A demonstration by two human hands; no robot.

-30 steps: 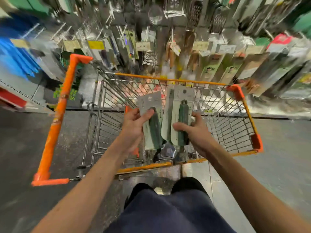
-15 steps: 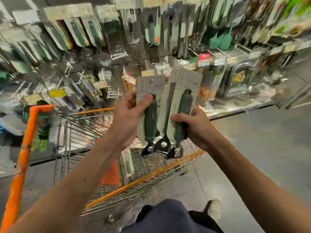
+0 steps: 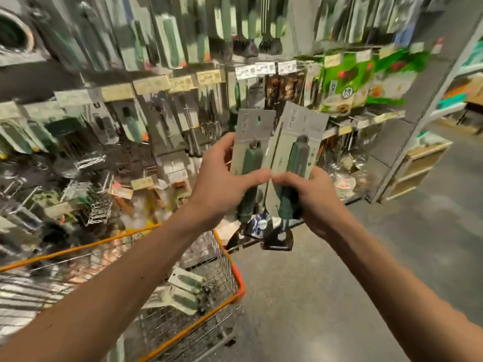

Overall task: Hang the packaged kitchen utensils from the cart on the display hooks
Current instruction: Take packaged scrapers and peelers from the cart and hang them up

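Observation:
Two packaged utensils with dark green handles on grey cards are raised side by side before the display wall. My left hand grips the left package, thumb across its handle. My right hand grips the right package low on its handle. Black tool heads hang below both hands. The orange wire cart sits at lower left with more carded utensils lying inside. Display hooks carrying hung packages fill the wall behind.
Price labels run along the hook rails. Green boxed goods hang at upper right. A grey shelf upright and wooden shelves stand to the right. Grey concrete floor spreads to the right of the cart.
Both hands have lifted the two packages out of the cart and up toward the display wall. The view has swung right, leaving the cart at lower left.

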